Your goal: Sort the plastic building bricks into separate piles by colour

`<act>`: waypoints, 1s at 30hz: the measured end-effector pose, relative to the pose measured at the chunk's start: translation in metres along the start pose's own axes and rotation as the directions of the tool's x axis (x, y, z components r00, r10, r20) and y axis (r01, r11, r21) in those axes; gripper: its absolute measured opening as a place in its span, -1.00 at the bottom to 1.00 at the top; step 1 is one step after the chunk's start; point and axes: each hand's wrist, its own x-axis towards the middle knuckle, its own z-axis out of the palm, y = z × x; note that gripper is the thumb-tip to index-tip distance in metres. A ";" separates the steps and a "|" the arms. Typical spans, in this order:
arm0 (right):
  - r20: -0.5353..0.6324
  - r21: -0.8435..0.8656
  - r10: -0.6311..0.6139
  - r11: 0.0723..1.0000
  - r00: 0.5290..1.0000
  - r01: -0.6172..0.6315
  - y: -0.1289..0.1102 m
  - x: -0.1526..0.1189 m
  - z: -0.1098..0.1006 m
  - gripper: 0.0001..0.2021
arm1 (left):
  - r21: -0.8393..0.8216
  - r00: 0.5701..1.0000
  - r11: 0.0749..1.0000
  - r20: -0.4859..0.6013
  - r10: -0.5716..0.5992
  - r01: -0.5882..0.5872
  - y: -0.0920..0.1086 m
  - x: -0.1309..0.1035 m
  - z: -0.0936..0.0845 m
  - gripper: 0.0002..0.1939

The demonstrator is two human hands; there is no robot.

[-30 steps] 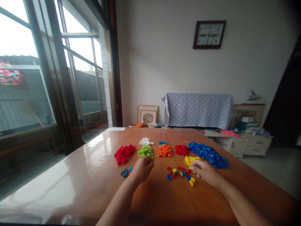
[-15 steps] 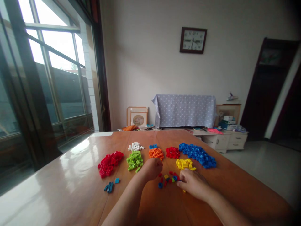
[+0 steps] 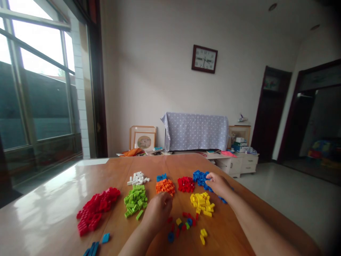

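Note:
My right hand (image 3: 218,184) reaches over the near side of the blue brick pile (image 3: 199,177), thumb and fingertips drawn together. Whatever is between them is too small to make out. My left hand (image 3: 159,210) hovers just in front of the orange brick pile (image 3: 165,186), its fingers curled closed and their contents hidden. Between my forearms lies a loose scatter of small mixed pieces, among them a blue round piece (image 3: 171,237), a green piece (image 3: 188,225) and red ones. Two or so yellow bricks (image 3: 203,233) lie apart, nearer to me.
On the wooden table (image 3: 64,209) are piles of red bricks (image 3: 99,209), green bricks (image 3: 135,200), white bricks (image 3: 138,178), red pieces (image 3: 185,184) and yellow bricks (image 3: 201,202). A small blue group (image 3: 161,177) touches the orange pile. Teal pieces (image 3: 106,238) lie front left.
My right hand has moved from the mixed scatter up and away to the blue pile. My left hand stays near the orange pile, still closed. The head view has turned to the right.

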 end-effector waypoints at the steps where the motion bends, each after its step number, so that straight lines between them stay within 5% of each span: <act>1: -0.013 0.022 0.038 0.999 0.999 -0.038 -0.001 0.007 -0.003 -0.84 | 0.007 1.000 1.000 -0.007 0.009 -0.009 0.000 0.000 0.000 -0.82; 9: -0.058 0.114 0.129 0.986 0.990 -0.122 0.002 0.024 -0.008 -0.76 | 0.049 1.000 0.999 0.004 0.016 -0.016 0.001 0.002 -0.003 -0.82; 14: 0.105 0.175 0.014 0.984 0.994 -0.032 -0.014 0.004 0.003 -0.79 | 0.064 0.994 0.998 0.106 -0.008 0.002 0.011 -0.002 -0.006 -0.81; 16: 0.296 0.150 -0.103 0.987 0.950 0.060 -0.028 -0.009 0.009 -0.85 | 0.063 0.989 0.998 0.148 -0.007 -0.002 0.016 -0.003 -0.006 -0.80; 19: 0.604 0.107 -0.186 0.983 0.775 0.152 -0.046 -0.032 0.019 -0.87 | 0.074 0.976 0.997 0.219 -0.001 -0.015 0.021 -0.005 -0.005 -0.79; 22: 0.755 0.022 -0.179 0.968 0.631 0.249 -0.056 -0.051 0.028 -0.82 | 0.095 0.963 0.995 0.271 0.003 -0.030 0.024 -0.007 -0.003 -0.76; 25: 0.788 -0.072 -0.192 0.914 0.585 0.398 -0.060 -0.062 0.036 -0.76 | 0.122 0.958 0.990 0.284 0.028 -0.065 0.026 -0.008 0.001 -0.78; 30: 0.753 -0.177 -0.227 0.834 0.618 0.523 -0.062 -0.068 0.045 -0.79 | 0.171 0.953 0.979 0.299 0.055 -0.110 0.023 -0.010 0.008 -0.81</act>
